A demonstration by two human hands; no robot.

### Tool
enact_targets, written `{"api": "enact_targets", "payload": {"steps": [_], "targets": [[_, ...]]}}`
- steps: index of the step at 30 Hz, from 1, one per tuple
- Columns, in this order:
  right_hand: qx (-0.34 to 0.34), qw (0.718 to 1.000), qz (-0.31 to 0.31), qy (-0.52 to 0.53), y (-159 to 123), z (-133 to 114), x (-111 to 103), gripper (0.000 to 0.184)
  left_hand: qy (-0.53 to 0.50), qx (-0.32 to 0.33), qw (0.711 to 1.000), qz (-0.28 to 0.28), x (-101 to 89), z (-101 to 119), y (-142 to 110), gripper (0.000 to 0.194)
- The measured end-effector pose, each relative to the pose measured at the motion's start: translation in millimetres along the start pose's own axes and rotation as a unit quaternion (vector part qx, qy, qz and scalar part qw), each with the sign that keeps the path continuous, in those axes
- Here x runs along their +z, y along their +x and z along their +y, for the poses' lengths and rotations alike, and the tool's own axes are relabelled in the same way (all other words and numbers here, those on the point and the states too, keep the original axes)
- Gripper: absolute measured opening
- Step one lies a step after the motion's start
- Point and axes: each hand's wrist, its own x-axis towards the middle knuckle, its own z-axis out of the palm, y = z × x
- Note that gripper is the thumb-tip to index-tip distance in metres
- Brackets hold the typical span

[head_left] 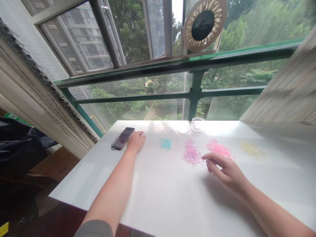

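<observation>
My left hand (136, 141) rests on the white table beside a dark smartphone (126, 135), its fingers loosely stretched out and holding nothing that I can see. Over the table's right half hovers my right hand (227, 169), index finger extended and thumb a little apart from it. Its fingertips are at the right edge of a pile of purple loops (192, 154), which look like small elastic bands. Behind that hand lies a pile of pink bands (219, 148), partly covered by it. A small turquoise pile (165, 144) sits between my hands, and a pale yellow pile (253, 149) lies farther right.
A clear round container (197, 124) and a clear lid (183, 129) stand near the table's (158, 197) back edge. Beyond are a green railing (195, 95) and windows. A round fan-like device (203, 25) hangs above the railing. Curtains flank both sides.
</observation>
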Motion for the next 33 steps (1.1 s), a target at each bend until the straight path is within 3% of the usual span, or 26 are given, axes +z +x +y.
{"api": "enact_targets", "payload": {"steps": [8,17,27,33], "targets": [[0.018,1.000,0.006,-0.005,1,-3,2,0.018,0.149,-0.002,0.988,-0.045,6.6,-2,9,0.026],[0.022,1.000,0.018,0.003,1,-1,1,0.016,0.210,0.027,0.977,-0.030,9.4,-3,8,0.026],[0.000,1.000,-0.008,0.002,1,-9,1,0.015,0.153,0.049,0.987,0.021,-8.4,12,-2,0.023],[-0.028,0.998,-0.058,-0.012,1,-12,4,0.011,0.086,0.077,0.992,0.050,-15.7,41,-20,0.022]]}}
